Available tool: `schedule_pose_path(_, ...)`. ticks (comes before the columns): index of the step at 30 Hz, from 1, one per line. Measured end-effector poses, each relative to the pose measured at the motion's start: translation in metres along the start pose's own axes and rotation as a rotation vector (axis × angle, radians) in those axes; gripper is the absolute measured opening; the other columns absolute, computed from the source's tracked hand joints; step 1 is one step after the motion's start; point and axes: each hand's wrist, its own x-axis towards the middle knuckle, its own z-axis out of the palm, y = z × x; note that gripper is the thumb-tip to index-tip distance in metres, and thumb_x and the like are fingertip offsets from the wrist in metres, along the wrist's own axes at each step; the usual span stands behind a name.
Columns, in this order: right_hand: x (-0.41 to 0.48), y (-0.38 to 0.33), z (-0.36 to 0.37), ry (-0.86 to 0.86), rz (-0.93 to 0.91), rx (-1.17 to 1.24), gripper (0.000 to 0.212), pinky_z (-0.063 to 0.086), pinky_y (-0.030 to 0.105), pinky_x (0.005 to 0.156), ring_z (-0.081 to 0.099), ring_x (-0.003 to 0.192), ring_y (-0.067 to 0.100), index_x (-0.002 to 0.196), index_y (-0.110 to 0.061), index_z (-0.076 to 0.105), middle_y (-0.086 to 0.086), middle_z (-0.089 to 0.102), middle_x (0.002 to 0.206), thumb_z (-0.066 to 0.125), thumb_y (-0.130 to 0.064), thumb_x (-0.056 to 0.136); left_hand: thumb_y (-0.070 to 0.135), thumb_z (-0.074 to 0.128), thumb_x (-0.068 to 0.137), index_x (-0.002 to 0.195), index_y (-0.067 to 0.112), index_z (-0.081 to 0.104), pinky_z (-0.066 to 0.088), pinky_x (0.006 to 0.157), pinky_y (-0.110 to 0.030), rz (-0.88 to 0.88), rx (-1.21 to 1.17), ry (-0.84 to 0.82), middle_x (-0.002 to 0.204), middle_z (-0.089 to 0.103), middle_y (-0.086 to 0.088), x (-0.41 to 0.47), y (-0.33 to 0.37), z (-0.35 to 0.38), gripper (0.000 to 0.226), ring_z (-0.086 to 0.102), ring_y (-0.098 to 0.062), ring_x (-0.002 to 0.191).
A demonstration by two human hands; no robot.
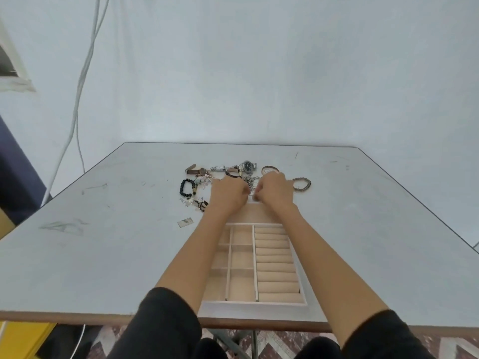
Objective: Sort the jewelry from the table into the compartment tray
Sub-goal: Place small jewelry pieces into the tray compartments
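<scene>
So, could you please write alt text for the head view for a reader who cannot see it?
A person's left hand and right hand pinch at tangled silver chains on a grey table, just beyond a beige compartment tray. Watches and a black bead bracelet lie around the chains.

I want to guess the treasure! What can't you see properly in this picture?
Head view: what the left hand and right hand pinch, if anything; their curled fingers hide it.
Far end and left compartments of the tray: partly covered by both forearms.
Tangled silver chains behind the hands: too small to count.
</scene>
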Motion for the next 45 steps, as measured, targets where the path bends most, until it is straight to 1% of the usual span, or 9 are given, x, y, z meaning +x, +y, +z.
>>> schedule_pose_path(5, 0.008, -0.001, 0.005, -0.021, 0.006, -0.043, 0.014, 0.039, 0.040, 0.092, 0.049, 0.115, 0.028, 0.092, -0.016, 0.072, 0.006, 0.062, 0.108, 0.067, -0.016, 0.078, 0.019, 0.046, 0.092, 0.105, 0.027, 0.071, 0.036, 0.097, -0.041, -0.004, 0.116, -0.008, 0.109, 0.067, -0.005, 0.008, 0.002, 0.004, 0.030, 0.056, -0.027, 0.109)
schedule_pose_path(10, 0.009, 0.002, -0.001, -0.106, -0.010, 0.003, 0.013, 0.041, 0.038, 0.092, 0.055, 0.109, 0.027, 0.091, -0.013, 0.072, 0.007, 0.065, 0.105, 0.066, -0.012, 0.078, 0.035, 0.059, 0.088, 0.093, 0.025, 0.071, 0.033, 0.096, -0.039, -0.014, 0.138, -0.012, 0.103, 0.067, -0.002, 0.013, 0.001, 0.002, 0.015, 0.055, -0.023, 0.109)
schedule_pose_path(15, 0.008, 0.006, -0.008, -0.150, 0.016, 0.111, 0.013, 0.043, 0.030, 0.076, 0.061, 0.103, 0.023, 0.086, -0.018, 0.070, 0.002, 0.069, 0.101, 0.070, -0.010, 0.076, 0.028, 0.062, 0.088, 0.100, 0.024, 0.067, 0.031, 0.099, -0.038, -0.036, 0.097, 0.002, 0.108, 0.067, -0.002, 0.015, 0.006, 0.006, 0.013, 0.054, -0.023, 0.114)
schedule_pose_path(18, 0.007, 0.007, -0.011, -0.180, 0.011, 0.117, 0.017, 0.040, 0.027, 0.071, 0.062, 0.100, 0.020, 0.085, -0.024, 0.073, 0.000, 0.068, 0.100, 0.073, -0.011, 0.074, 0.032, 0.063, 0.088, 0.107, 0.028, 0.064, 0.030, 0.099, -0.038, -0.037, 0.097, -0.021, 0.112, 0.066, 0.000, 0.016, 0.006, 0.007, 0.020, 0.052, -0.021, 0.117)
schedule_pose_path(23, 0.008, 0.010, -0.013, -0.184, -0.003, 0.152, 0.022, 0.038, 0.025, 0.068, 0.063, 0.093, 0.017, 0.090, -0.026, 0.075, -0.003, 0.062, 0.089, 0.071, -0.008, 0.077, 0.033, 0.061, 0.089, 0.107, 0.031, 0.067, 0.032, 0.101, -0.040, -0.041, 0.083, -0.069, 0.113, 0.066, 0.002, 0.019, 0.005, 0.007, 0.018, 0.055, -0.021, 0.115)
schedule_pose_path(30, 0.011, 0.011, -0.010, -0.194, -0.044, 0.181, 0.031, 0.044, 0.026, 0.070, 0.065, 0.091, 0.020, 0.097, -0.032, 0.074, -0.002, 0.062, 0.088, 0.071, -0.007, 0.077, 0.033, 0.061, 0.089, 0.109, 0.027, 0.068, 0.038, 0.096, -0.039, -0.060, 0.057, -0.108, 0.117, 0.064, -0.001, 0.023, 0.001, 0.009, 0.021, 0.056, -0.023, 0.114)
schedule_pose_path(36, 0.017, 0.012, -0.009, -0.207, -0.145, 0.027, 0.025, 0.040, 0.028, 0.074, 0.061, 0.099, 0.019, 0.097, -0.032, 0.072, 0.000, 0.063, 0.104, 0.069, -0.014, 0.081, 0.034, 0.065, 0.087, 0.104, 0.028, 0.070, 0.044, 0.094, -0.037, -0.102, -0.017, -0.154, 0.114, 0.066, -0.002, 0.027, -0.003, 0.009, 0.018, 0.057, -0.023, 0.112)
schedule_pose_path(41, 0.023, 0.011, -0.008, -0.202, -0.239, -0.159, 0.017, 0.037, 0.032, 0.074, 0.052, 0.111, 0.024, 0.098, -0.026, 0.065, 0.005, 0.055, 0.115, 0.065, -0.016, 0.084, 0.034, 0.064, 0.088, 0.104, 0.025, 0.068, 0.046, 0.090, -0.035, -0.093, -0.025, -0.188, 0.114, 0.066, -0.002, 0.030, -0.005, 0.009, 0.019, 0.057, -0.023, 0.112)
schedule_pose_path(45, 0.026, 0.012, -0.008, -0.207, -0.236, -0.133, 0.017, 0.038, 0.032, 0.076, 0.051, 0.112, 0.023, 0.101, -0.022, 0.064, 0.005, 0.053, 0.118, 0.068, -0.019, 0.084, 0.033, 0.061, 0.090, 0.109, 0.024, 0.065, 0.044, 0.091, -0.036, -0.058, -0.003, -0.210, 0.119, 0.063, -0.002, 0.031, -0.005, 0.008, 0.022, 0.054, -0.024, 0.116)
